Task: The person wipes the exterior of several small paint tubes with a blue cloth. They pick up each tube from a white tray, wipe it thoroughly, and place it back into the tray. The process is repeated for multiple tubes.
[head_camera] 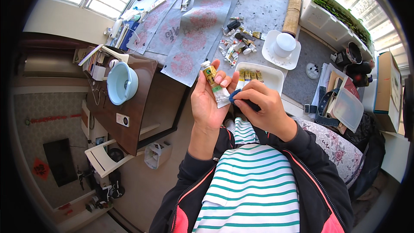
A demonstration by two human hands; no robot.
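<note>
My left hand (208, 100) holds a paint tube (213, 81) with a white cap, a gold and green label and a crimped silvery end. The cap points away from me. My right hand (263, 105) pinches a dark blue cloth (237, 96) against the crimped end. Just beyond my hands is a white tray (276, 79) with several gold-labelled tubes (250, 75) lying side by side in it. Farther back, a loose heap of small paint tubes (233, 47) and dark bottles is spread on the grey table.
Right of the heap, a white bowl (284, 43) sits on a square plate (267, 46) near a bamboo roll (292, 11). Stained paper sheets (194, 42) cover the table's left. A blue basin (122, 82) stands on a brown table (142, 71); a bin (158, 155) is on the floor.
</note>
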